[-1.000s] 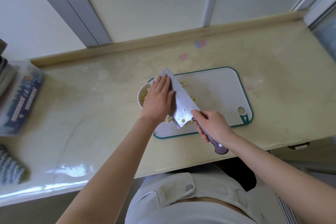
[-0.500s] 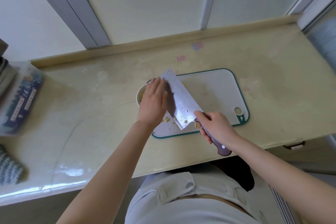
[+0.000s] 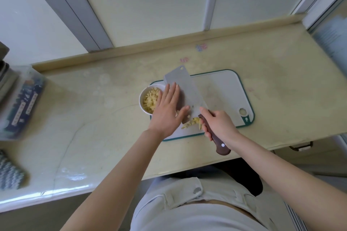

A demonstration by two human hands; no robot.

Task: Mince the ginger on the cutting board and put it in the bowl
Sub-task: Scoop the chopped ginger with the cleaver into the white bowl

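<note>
a home kitchen: worn counter (image 3: 93, 118), cutting board (image 3: 225, 90), cleaver (image 3: 185, 88).

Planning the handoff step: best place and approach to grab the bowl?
Probably the bowl's bare left rim, coming from its left over the open counter. The right side is blocked: left hand overlaps the rim and the cleaver sits there on the cutting board. Ginger fills it, so keep it level.

The cleaver (image 3: 185, 90) had a matt grey metal blade and a glossy dark wooden handle; the cutting board (image 3: 223, 90) looked smooth white plastic.
</note>
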